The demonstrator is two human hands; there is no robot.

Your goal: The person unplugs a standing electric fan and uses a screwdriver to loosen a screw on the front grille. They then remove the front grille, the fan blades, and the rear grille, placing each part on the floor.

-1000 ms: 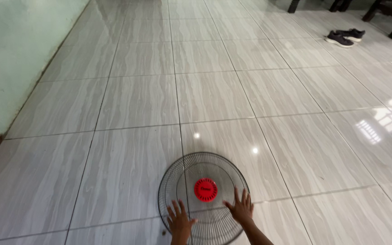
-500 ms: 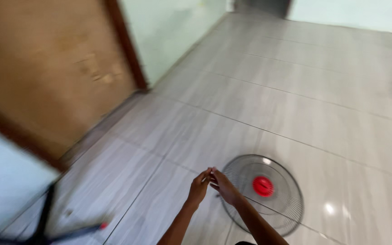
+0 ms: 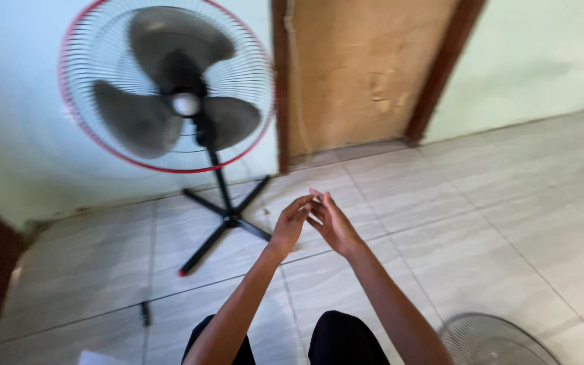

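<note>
Fingers of left hand (image 3: 290,223) and right hand (image 3: 332,220) loosely curled, tips touching each other in mid-air, holding nothing visible. Nearest thing: black pedestal fan with red-rimmed wire grille (image 3: 170,88), standing just ahead on pale tiled floor (image 3: 508,203), front guard apparently off, three grey blades exposed. Risk: bare blades could nick knuckles. Detached round wire guard (image 3: 495,341) lies beside right forearm.

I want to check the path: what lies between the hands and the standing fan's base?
Only bare floor tile, seen in the head view, separates the hands from the fan's base.
</note>
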